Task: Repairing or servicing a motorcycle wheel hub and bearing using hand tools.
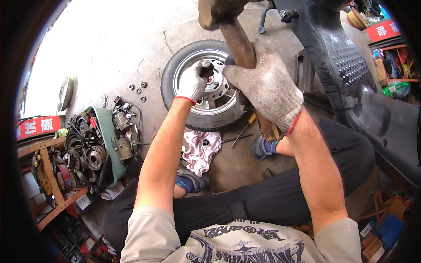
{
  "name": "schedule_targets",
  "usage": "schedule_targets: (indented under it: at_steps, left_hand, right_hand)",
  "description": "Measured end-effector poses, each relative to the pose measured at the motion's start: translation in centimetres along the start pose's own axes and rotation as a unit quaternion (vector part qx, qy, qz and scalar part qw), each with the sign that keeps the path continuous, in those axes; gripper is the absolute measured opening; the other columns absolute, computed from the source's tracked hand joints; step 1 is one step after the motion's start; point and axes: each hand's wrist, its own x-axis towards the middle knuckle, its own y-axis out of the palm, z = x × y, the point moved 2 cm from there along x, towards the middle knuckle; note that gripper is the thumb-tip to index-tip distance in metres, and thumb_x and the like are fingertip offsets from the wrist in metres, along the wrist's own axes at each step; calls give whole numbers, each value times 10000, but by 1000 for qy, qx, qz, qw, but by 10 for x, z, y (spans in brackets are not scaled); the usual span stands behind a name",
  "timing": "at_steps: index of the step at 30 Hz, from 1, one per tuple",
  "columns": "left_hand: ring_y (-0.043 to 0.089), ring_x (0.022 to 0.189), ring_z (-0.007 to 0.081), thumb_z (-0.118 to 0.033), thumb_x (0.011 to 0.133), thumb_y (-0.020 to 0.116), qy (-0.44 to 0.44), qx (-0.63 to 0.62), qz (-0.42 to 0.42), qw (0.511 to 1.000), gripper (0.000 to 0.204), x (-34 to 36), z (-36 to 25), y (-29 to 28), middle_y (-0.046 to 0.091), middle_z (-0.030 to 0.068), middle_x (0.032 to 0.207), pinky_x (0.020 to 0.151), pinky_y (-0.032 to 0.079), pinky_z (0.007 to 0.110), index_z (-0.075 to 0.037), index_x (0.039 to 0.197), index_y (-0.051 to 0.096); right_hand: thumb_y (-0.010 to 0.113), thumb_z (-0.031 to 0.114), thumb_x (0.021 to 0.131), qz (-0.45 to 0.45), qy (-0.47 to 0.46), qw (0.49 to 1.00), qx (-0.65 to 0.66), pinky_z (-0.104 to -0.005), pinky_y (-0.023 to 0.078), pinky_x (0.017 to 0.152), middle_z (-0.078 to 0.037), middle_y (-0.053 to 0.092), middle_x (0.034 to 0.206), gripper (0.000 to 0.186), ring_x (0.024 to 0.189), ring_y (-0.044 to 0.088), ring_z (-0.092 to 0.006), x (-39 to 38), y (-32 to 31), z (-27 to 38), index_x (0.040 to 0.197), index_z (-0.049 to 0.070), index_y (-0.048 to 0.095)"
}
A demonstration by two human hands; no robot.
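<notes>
A scooter-type wheel with a black tyre [168,85] and silver rim lies flat on the floor in front of me. My left hand [192,82], in a white knit glove with a red cuff, is closed over the hub. It grips a short dark piece [206,70] whose kind I cannot make out. Raised above the wheel's right side, my gloved right hand [271,85] is wrapped round the wooden handle of a hammer [238,41]. The hammer's blurred head points up and away from me. Part of the wheel is hidden behind my right hand and the handle.
Several small dark rings [138,91] lie left of the wheel. Nearer me are a pinkish rag [202,151] and a yellow-handled screwdriver [251,119]. A green bin [104,138] full of metal parts stands at left. A black scooter [333,65] takes up the right side.
</notes>
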Motion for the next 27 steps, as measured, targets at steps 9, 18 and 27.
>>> schedule_targets:
  at_steps: [9,18,27]
  left_hand:
    - [706,939,260,-42,876,635,-19,5,-12,1000,253,-9,-8,0,734,158,988,828,531,355,-10,1125,665]
    - [672,938,164,3,906,637,-7,-117,-22,993,252,8,9,16,723,118,1000,829,521,312,0,1157,643]
    - [645,1067,362,42,769,600,11,-111,37,993,398,14,-6,20,685,208,1094,926,499,387,-42,1155,650]
  right_hand:
    - [693,171,789,70,101,992,43,-324,499,628,-96,649,735,321,688,619,-161,14,31,-60,973,-87,641]
    - [691,173,813,32,47,998,29,-314,510,623,-89,653,754,296,672,613,-135,8,11,-49,996,-54,639]
    - [689,164,823,58,117,985,111,-308,501,518,-75,618,692,272,572,596,-129,7,10,-56,968,-58,629]
